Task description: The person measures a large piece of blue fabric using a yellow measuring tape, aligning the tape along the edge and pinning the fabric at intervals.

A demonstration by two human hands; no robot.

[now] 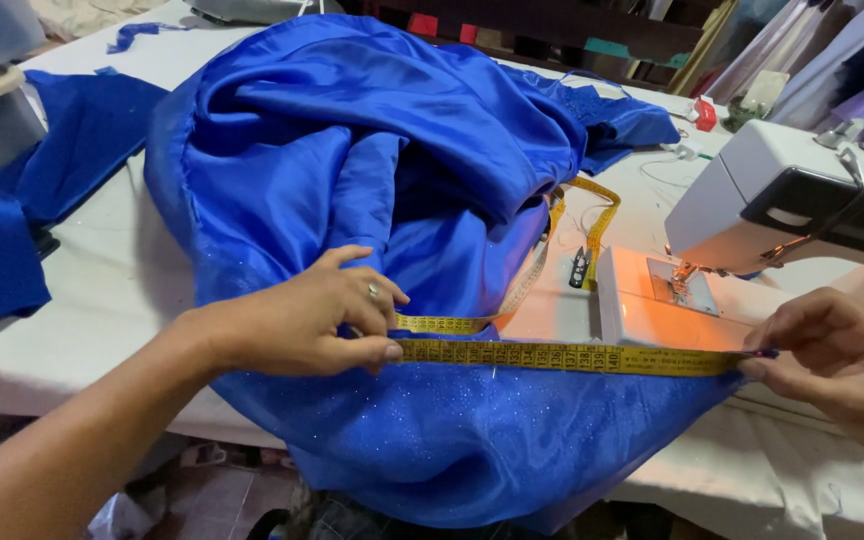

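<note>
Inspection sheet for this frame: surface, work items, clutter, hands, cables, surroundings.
Surface: white-covered table, mostly under cloth.
Work items: yellow tape measure stretched taut along the edge of the blue satin fabric; its spare length loops back over the cloth.
Clutter: blue offcuts at left; small dark tool by the sewing machine.
Hands: left hand pins tape to fabric; right hand pinches the tape's end.
Cables: thin white cord behind the machine.
Surroundings: hanging garments at upper right.
</note>
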